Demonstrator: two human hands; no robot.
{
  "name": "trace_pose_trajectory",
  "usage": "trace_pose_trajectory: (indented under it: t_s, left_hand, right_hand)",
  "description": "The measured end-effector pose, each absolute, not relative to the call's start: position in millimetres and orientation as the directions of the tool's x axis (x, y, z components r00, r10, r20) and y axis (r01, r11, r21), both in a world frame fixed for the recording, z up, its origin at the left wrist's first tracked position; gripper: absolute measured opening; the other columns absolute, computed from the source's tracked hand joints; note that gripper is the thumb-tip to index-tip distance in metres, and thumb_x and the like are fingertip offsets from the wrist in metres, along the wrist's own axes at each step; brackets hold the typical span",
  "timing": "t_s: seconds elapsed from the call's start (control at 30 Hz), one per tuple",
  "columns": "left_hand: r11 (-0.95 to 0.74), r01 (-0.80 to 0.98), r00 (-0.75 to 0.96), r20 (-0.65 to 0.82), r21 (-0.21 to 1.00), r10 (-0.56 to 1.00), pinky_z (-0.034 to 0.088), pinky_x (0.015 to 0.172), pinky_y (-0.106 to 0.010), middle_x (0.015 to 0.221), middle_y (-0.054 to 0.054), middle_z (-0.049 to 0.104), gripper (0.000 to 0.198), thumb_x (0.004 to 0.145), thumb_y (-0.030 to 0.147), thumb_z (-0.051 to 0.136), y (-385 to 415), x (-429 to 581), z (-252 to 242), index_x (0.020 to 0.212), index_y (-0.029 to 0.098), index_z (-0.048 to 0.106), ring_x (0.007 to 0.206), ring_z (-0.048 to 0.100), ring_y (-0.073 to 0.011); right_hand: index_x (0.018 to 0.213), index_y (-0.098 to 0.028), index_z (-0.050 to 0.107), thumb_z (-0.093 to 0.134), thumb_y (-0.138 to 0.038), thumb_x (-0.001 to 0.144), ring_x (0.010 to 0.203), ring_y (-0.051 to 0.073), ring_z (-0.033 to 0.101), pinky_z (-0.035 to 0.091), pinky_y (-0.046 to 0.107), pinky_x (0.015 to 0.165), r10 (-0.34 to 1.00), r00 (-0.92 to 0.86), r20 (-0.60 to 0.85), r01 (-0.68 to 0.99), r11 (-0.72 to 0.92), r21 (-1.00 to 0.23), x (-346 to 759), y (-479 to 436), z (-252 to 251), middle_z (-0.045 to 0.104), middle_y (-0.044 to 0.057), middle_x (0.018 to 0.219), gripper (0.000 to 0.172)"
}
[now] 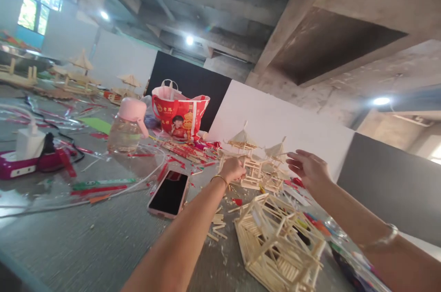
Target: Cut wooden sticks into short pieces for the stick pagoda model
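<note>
A pavilion model point(253, 170) built of thin wooden sticks, with pointed roofs, stands in the middle of the table. My left hand point(233, 169) is at its left side, fingers curled closed against it; what they grip is hidden. To the right of the model my right hand point(308, 169) is raised, its fingers stretched out with nothing seen in them. Nearer to me, between my forearms, lies a many-sided wooden stick frame point(279, 246). Short loose sticks point(217, 227) are scattered left of that frame.
A smartphone point(169, 193) lies left of my left forearm. Behind it are a pink-lidded bottle point(127, 124) and a red bag point(181, 115). A white cable point(138, 184) runs to a purple power strip point(20, 163). Plastic wrappers and more stick models point(81, 76) spread along the far left.
</note>
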State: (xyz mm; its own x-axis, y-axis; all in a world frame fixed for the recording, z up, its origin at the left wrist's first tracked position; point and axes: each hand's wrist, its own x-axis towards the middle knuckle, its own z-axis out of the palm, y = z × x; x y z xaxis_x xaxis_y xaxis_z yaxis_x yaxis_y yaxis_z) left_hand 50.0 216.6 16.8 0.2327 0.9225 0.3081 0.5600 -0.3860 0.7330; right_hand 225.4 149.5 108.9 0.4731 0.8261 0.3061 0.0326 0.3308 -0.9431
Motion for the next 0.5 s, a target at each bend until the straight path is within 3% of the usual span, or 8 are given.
trace_pose_trajectory:
  t_s: [0.13,0.3,0.4,0.5]
  left_hand:
    - [-0.288,0.644,0.194,0.213,0.709,0.958,0.048,0.060,-0.023,0.073,-0.002,0.062,0.022,0.083,0.028,0.048,220.1,53.4,13.9,0.081,0.012,0.061,0.064,0.059,-0.0107]
    - [-0.192,0.751,0.162,0.106,0.632,0.981,0.048,0.074,-0.036,0.104,-0.007,0.055,0.030,0.084,0.031,0.048,219.9,57.4,9.0,0.108,0.014,0.051,0.087,0.056,-0.0166]
    - [-0.182,0.802,0.142,0.114,0.569,0.983,0.049,0.067,-0.032,0.092,-0.006,0.059,0.025,0.084,0.031,0.048,211.6,57.6,14.2,0.098,0.011,0.055,0.077,0.058,-0.0141]
    - [-0.225,0.823,0.136,0.204,0.522,0.970,0.045,0.053,-0.025,0.066,-0.006,0.061,0.024,0.081,0.026,0.048,193.5,54.6,36.2,0.071,0.008,0.060,0.060,0.058,-0.0148]
  right_hand:
    - [0.087,-0.014,0.056,0.060,-0.002,0.068,0.048,0.009,0.055,0.045,0.014,0.037,0.875,0.371,0.309,-0.034,0.346,-0.938,243.0,99.1,103.4,0.059,0.002,0.066,0.022]
    - [0.078,-0.011,0.058,0.067,-0.008,0.061,0.042,0.011,0.053,0.042,0.017,0.034,0.921,0.306,0.239,-0.127,0.288,-0.949,270.2,49.7,79.4,0.057,0.004,0.056,0.020]
    - [0.078,-0.012,0.056,0.073,-0.019,0.055,0.042,0.011,0.052,0.041,0.018,0.035,0.926,0.249,0.285,-0.136,0.325,-0.936,286.5,30.6,65.9,0.055,0.002,0.055,0.030]
    - [0.081,-0.015,0.052,0.075,-0.028,0.057,0.046,0.010,0.052,0.040,0.019,0.038,0.906,0.188,0.380,-0.122,0.405,-0.906,302.0,17.4,58.1,0.054,-0.001,0.059,0.036]
